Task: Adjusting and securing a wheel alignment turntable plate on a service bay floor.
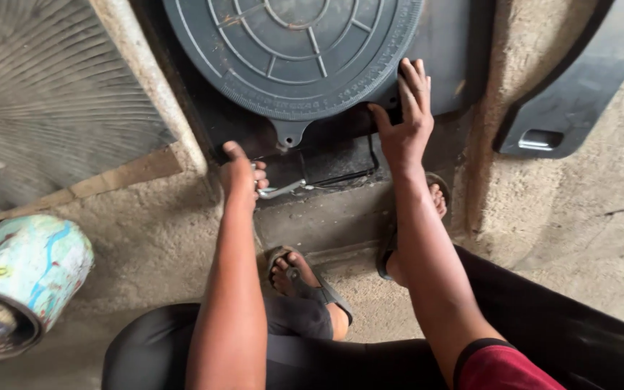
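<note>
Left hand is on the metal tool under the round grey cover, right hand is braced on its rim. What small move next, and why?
Probably turn the metal tool a little further with the left hand, keeping the right hand pressed on the round grey cover. The tool's tip sits just below the cover's bottom tab, and the braced rim should keep the cover from shifting. What the tip engages is too dark to tell.

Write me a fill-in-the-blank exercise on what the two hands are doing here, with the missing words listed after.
1. The left hand grips a shiny metal ____.
2. The right hand rests on the edge of the grey ____ disc.
3. Both feet wear ____.
4. The painted can lies on the person's ____ side.

Missing words: tool; round; sandals; left
</note>
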